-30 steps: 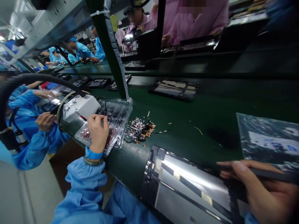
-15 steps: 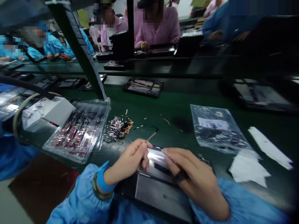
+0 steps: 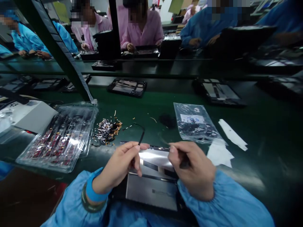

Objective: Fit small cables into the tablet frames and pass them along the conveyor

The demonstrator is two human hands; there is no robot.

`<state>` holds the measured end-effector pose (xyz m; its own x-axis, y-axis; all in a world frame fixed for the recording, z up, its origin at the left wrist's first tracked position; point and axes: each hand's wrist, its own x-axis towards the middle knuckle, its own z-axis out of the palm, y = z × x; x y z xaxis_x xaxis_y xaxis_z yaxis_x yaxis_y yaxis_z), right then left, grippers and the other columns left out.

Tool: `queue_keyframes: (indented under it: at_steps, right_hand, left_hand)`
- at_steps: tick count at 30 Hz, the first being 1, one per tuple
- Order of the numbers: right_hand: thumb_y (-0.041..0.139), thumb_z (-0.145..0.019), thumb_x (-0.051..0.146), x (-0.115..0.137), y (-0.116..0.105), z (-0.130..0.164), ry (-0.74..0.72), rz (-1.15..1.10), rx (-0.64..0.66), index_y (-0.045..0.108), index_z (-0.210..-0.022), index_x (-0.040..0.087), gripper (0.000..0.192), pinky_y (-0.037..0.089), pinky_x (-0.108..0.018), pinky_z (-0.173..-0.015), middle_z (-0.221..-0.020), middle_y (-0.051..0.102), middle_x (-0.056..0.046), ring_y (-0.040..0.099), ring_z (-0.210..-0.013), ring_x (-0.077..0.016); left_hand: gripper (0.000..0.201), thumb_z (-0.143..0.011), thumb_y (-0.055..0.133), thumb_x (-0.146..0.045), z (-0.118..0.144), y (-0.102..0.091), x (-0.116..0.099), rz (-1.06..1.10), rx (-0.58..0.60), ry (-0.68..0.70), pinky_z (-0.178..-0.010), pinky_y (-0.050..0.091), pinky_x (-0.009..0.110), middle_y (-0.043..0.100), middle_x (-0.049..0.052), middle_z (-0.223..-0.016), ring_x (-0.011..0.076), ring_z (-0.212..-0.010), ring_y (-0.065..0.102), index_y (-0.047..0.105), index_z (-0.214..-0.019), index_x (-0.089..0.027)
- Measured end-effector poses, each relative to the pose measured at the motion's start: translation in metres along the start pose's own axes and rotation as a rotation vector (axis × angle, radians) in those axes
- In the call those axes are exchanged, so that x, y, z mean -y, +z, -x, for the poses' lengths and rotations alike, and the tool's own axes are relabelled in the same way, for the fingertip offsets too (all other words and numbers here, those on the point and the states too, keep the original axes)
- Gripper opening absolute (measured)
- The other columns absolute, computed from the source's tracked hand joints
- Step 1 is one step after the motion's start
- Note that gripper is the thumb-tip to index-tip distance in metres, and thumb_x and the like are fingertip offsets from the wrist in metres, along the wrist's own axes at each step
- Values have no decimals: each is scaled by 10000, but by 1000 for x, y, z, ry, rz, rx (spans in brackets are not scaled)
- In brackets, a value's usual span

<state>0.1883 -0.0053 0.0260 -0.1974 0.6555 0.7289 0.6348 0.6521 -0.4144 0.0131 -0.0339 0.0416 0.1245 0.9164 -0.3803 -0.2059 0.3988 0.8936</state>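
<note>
My left hand [image 3: 123, 162] pinches one end of a thin black cable [image 3: 141, 135] that curls up over the green bench. Under both hands lies an open tablet body [image 3: 151, 186] with a shiny metal inner plate, at the near bench edge. My right hand [image 3: 193, 168] is closed over the tablet's top edge and grips a dark thin tool, mostly hidden by the fingers. A small pile of gold-tipped cables [image 3: 106, 129] lies just left of my left hand.
A clear plastic tray [image 3: 59, 138] of small parts sits at the left, a white box [image 3: 28, 115] behind it. A plastic bag [image 3: 195, 124] and white paper strips [image 3: 232, 138] lie right. More tablets [image 3: 127, 86] rest on the belt; people in blue and pink work opposite.
My left hand left the clear tray and came to the tablet with a thin cable. The view swung right; both hands now meet over the tablet's top edge.
</note>
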Motion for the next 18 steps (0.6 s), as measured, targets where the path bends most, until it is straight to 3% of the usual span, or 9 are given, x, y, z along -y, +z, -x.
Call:
queue_keyframes:
  at_steps: [3, 5, 8, 11, 12, 14, 16, 18]
  right_hand:
    - [504, -886, 119, 1, -1, 2, -141, -89, 149, 604, -840, 163, 118, 483, -224, -590, -725, 657, -42, 627, -649, -133]
    - [524, -879, 131, 3, 0, 0, -120, -159, 176, 615, -814, 161, 116, 475, -225, -562, -709, 661, -40, 623, -624, -131]
    - [562, -866, 249, 6, 3, -8, 221, -320, 152, 661, -881, 163, 133, 477, -221, -522, -782, 697, -52, 635, -633, -134]
    - [574, -840, 376, 10, 6, -16, 598, -532, 238, 698, -851, 160, 249, 456, -225, -454, -736, 709, -49, 634, -591, -148]
    - [584, -830, 397, 12, 8, -17, 672, -574, 260, 699, -799, 160, 266, 434, -225, -422, -678, 696, -39, 610, -533, -141]
    - [598, -822, 382, 16, 10, -17, 703, -571, 234, 680, -720, 161, 257, 397, -222, -382, -610, 666, -22, 547, -443, -117]
    - [597, -832, 305, 19, 11, -13, 568, -492, 161, 660, -714, 168, 192, 428, -220, -426, -618, 654, -10, 552, -469, -112]
    - [581, -845, 208, 22, 12, -8, 335, -401, 105, 645, -762, 172, 111, 479, -217, -530, -683, 661, -13, 602, -585, -120]
  left_hand:
    - [322, -760, 661, -397, 0, -1, -8, 201, 92, -103, -434, 421, 179, 540, -21, -538, 75, -436, 495, 665, -892, -103]
    - [329, -734, 708, -400, 1, 0, -7, 240, 121, -116, -467, 425, 158, 567, -16, -558, 64, -453, 534, 683, -875, -104]
    - [348, -718, 728, -427, 3, 2, -1, 219, 126, -88, -554, 457, 166, 600, -6, -587, 73, -513, 593, 688, -856, -109]
    - [347, -777, 653, -445, 3, 5, 7, 24, 191, -68, -620, 490, 219, 641, 35, -647, 118, -599, 632, 680, -866, -110]
    - [318, -805, 620, -419, 3, 5, 9, -86, 162, -2, -636, 499, 236, 654, 52, -699, 130, -637, 640, 675, -875, -114]
    - [222, -841, 574, -331, 3, 5, 13, -326, -6, 269, -672, 515, 258, 656, 76, -835, 149, -740, 644, 657, -896, -133]
    - [121, -843, 569, -239, 3, 3, 16, -529, -238, 628, -717, 520, 263, 629, 68, -910, 151, -828, 626, 632, -906, -158]
    - [74, -844, 574, -177, 3, 0, 17, -675, -387, 886, -758, 511, 254, 615, 47, -895, 141, -866, 602, 611, -907, -171]
